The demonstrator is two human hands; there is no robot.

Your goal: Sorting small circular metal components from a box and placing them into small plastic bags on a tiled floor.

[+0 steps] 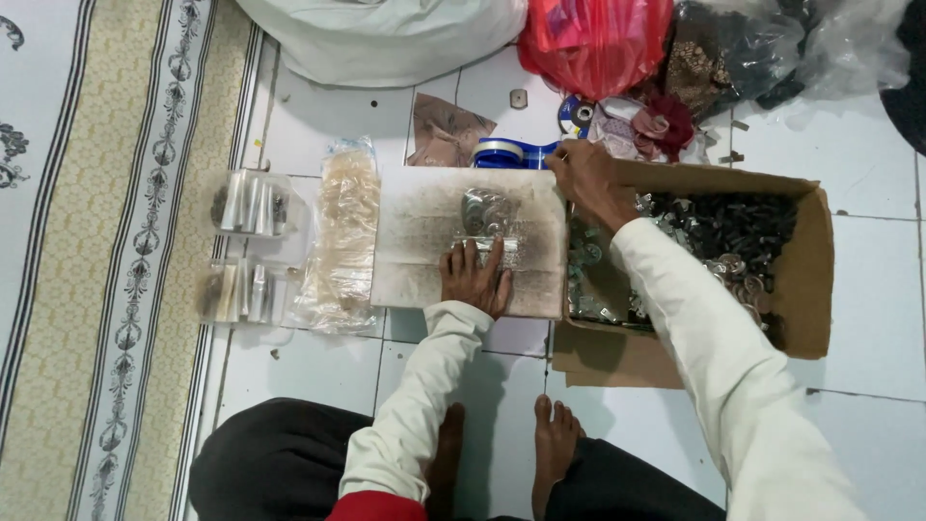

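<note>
Covering white floor tiles point(318, 116), patterned mat point(106, 241)

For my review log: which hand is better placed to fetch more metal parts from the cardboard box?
Probably the right hand: it is at the cardboard box's near corner, beside the metal parts. The left hand lies flat on the small clear bag on the white board.
</note>
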